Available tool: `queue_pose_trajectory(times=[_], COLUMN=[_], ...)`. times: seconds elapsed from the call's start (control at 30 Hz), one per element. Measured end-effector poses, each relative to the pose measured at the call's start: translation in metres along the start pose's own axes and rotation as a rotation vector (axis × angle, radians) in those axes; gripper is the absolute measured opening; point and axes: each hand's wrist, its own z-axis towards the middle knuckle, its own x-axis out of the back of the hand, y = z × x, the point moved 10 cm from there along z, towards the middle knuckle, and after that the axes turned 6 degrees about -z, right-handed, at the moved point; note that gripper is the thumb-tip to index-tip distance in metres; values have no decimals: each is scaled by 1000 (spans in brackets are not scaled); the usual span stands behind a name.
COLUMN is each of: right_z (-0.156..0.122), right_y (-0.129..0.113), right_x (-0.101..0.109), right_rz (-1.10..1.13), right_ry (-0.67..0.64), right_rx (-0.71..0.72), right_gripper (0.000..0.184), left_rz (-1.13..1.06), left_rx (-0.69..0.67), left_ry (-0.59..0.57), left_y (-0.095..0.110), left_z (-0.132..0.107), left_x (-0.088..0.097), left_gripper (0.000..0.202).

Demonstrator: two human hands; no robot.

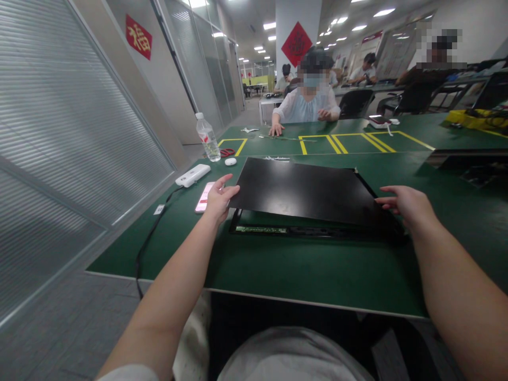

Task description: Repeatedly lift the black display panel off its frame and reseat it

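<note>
A thin, glossy black screen panel [301,190] is held flat between my hands, its left end raised. My left hand [218,200] pinches the panel's left edge between thumb and fingers. At the right edge, my right hand [408,205] grips the panel with its fingertips; the thumb is partly hidden. Beneath the panel lies a black rectangular frame [317,233] on the green table [309,270]. A green circuit strip [260,229] shows along the frame's near side, left of its middle. The panel covers most of the frame's inside.
Left of the panel are a phone [202,198], a white power bank [193,175] with a black cable [153,227], a white earbud case [230,162], red-handled scissors [227,152] and a water bottle [208,138]. Across the table sits a person [309,103]. Yellow tape [333,144] marks the tabletop.
</note>
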Motion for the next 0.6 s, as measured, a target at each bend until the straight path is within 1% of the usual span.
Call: queue_pose_trajectory(times=[0.23, 0.4, 0.6], right_z=[5, 4, 0], right_y=[4, 1, -2], right_x=[2, 3, 4], right_rz=[-34, -47, -79], right_ry=[16, 35, 47], right_rx=[9, 48, 44], right_gripper=[43, 40, 33], left_rz=[3, -3, 13], left_rx=[25, 34, 59], left_ry=[-9, -11, -8], left_y=[-7, -10, -17], left_z=[-2, -3, -2], left_x=[-3, -4, -4], left_gripper=[81, 81, 75])
